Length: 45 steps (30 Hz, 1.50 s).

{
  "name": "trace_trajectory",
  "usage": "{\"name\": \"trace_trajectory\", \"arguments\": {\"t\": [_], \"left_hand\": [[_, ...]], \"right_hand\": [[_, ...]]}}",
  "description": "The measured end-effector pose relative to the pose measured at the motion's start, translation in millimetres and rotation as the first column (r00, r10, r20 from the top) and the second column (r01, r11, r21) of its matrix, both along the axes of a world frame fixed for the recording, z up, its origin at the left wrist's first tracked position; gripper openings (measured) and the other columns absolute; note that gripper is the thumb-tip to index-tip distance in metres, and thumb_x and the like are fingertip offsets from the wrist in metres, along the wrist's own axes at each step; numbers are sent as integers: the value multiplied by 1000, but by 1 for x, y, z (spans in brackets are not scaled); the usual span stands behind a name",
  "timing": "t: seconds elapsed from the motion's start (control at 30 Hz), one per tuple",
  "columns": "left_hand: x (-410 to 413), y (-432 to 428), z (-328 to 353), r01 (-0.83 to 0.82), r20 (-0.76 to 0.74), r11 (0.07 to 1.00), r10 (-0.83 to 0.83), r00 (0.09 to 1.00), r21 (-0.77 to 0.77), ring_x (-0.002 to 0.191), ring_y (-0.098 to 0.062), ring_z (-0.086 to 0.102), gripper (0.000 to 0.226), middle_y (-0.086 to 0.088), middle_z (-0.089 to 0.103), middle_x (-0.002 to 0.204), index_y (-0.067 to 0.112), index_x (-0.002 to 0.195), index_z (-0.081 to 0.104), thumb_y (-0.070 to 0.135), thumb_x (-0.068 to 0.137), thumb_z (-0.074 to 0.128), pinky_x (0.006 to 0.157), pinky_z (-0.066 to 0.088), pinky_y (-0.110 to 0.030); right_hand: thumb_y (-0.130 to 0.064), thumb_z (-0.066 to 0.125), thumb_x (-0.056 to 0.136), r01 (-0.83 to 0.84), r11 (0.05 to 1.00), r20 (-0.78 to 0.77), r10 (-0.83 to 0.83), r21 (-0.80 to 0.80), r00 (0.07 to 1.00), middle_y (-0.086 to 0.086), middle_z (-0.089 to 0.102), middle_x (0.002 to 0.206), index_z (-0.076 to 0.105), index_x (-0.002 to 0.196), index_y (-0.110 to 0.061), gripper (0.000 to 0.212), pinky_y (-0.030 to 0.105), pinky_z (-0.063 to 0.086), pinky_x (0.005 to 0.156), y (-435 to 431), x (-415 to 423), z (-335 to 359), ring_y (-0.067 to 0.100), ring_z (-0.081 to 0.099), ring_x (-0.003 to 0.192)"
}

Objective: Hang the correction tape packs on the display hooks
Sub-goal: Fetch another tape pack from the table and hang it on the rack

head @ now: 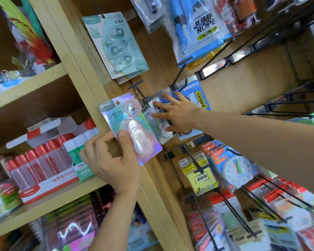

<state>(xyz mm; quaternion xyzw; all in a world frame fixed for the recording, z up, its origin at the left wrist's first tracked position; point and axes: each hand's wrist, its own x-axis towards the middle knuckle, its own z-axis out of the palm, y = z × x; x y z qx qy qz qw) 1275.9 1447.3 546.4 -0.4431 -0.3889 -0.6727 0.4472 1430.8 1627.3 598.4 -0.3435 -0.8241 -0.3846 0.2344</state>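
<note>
My left hand [114,160] grips a holographic correction tape pack [130,127] with a pink dispenser, thumb on its blister, held in front of the wooden post. Its hang hole is at the top, left of a black display hook [139,92]. My right hand [178,113] reaches in from the right with fingers spread, pressing on a pale correction tape pack [155,124] that hangs at the hook's base. Above, a teal multi-pack of correction tapes [116,46] hangs on another hook.
A blue pack [198,95] hangs behind my right hand. Jump rope packs [201,29] hang above. Long black hooks [243,220] with sticky notes [201,175] and a toy clock pack [237,171] jut out at lower right. Glue bottles [43,160] fill the left shelf.
</note>
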Motion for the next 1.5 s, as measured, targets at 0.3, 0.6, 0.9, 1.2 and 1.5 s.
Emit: {"name": "trace_trajectory", "arguments": {"t": [0.3, 0.6, 0.9, 1.2, 1.5], "left_hand": [[-1, 1, 3, -54, -74, 999, 54, 996, 5, 97, -30, 52, 18, -11, 67, 101, 3, 91, 69, 21, 94, 71, 85, 36, -32], [2, -3, 3, -77, -174, 991, 57, 983, -105, 132, -24, 45, 32, -10, 59, 140, 9, 125, 68, 24, 97, 59, 105, 43, -42], [4, -5, 3, -175, -217, 976, 144, 965, -131, 141, -32, 42, 51, -10, 51, 150, 9, 137, 61, 10, 86, 63, 116, 36, -44], [5, -5, 1, -182, -195, 975, 156, 968, -123, 141, -29, 42, 48, -7, 52, 150, 10, 133, 65, 11, 85, 62, 116, 38, -36], [3, -4, -1, -185, -205, 976, 159, 966, -112, 141, -30, 43, 45, -8, 53, 149, 10, 131, 66, 11, 87, 63, 113, 41, -39]], "right_hand": [[-40, 61, 94, -990, 116, -974, 201, -78, 100, 5, 74, 109, 71, 115, -13, 36, 35, 47, 99, -87, 15, -25, 24, 66, 110], [3, 72, 84, -998, -44, -992, 110, 50, -55, 16, 72, 113, 62, 117, -3, 35, 35, 58, 82, -114, 14, -41, 24, 69, 101], [3, 68, 88, -956, 281, -942, 334, 80, 19, -12, 70, 88, 49, 136, -24, 58, 24, 54, 76, -100, 50, -52, 9, 64, 79], [-12, 64, 94, -879, 474, -863, 465, 54, 198, 18, 66, 118, 32, 152, -39, 71, 43, 49, 73, -94, 27, -35, 21, 56, 69], [-17, 65, 95, -852, 511, -883, 446, 116, 147, 13, 66, 96, 29, 153, -40, 71, 45, 55, 74, -89, 17, -55, 21, 64, 77]]}}
